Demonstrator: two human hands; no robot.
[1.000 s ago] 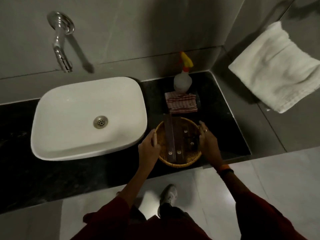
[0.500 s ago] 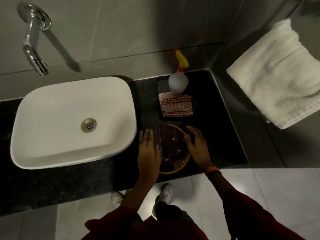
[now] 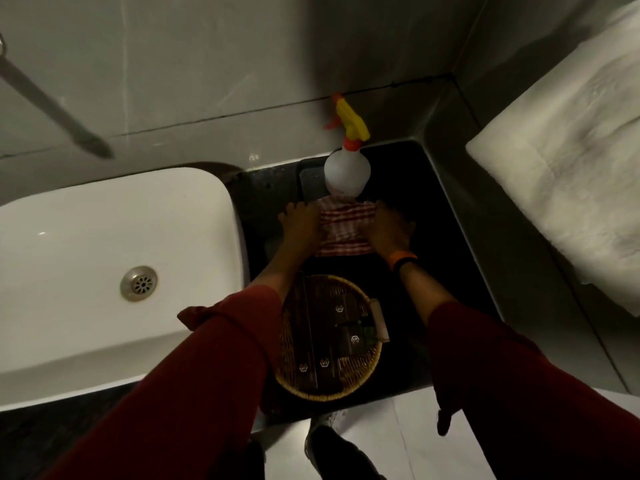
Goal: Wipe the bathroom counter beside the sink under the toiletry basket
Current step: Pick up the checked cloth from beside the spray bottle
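Observation:
A round wicker toiletry basket with several dark boxes in it stands on the black counter, right of the white sink and near the front edge. Behind it a folded red-and-white striped cloth lies on a dark tray. My left hand rests on the cloth's left edge with fingers spread. My right hand rests on its right edge. Whether either hand grips the cloth or the tray is not visible. Both forearms pass over the basket.
A white spray bottle with a yellow and orange trigger stands at the back of the tray, against the wall. A white towel hangs on the right wall. My shoe shows on the pale floor below the counter edge.
Both hands have left the basket and moved back to the two sides of the striped cloth. The basket stays on the counter, and my view has moved closer and to the right.

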